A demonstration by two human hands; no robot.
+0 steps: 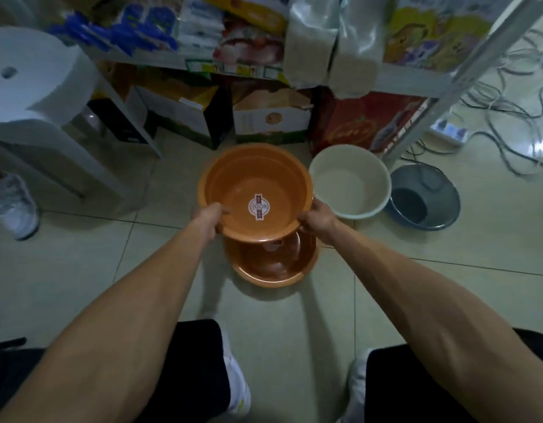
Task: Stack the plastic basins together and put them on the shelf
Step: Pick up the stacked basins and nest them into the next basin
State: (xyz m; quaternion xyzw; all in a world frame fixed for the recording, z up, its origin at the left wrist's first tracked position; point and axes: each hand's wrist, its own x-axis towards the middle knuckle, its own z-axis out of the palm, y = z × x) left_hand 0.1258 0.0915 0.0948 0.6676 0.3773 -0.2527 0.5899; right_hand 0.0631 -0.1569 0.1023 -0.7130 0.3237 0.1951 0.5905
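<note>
On my far left a white paper roll (29,74) stood beside the shelf (395,80). My left hand (209,219) clamped the near-left rim of the upper orange basin (233,190), thumb inside it. That basin hung tilted above the lower orange basin (273,264), which sat on the tiled floor (81,254). My right hand (317,222) gripped the opposite rim. Further right, on the floor, sat the white basin (349,181), then the blue basin (423,199), partly behind it.
</note>
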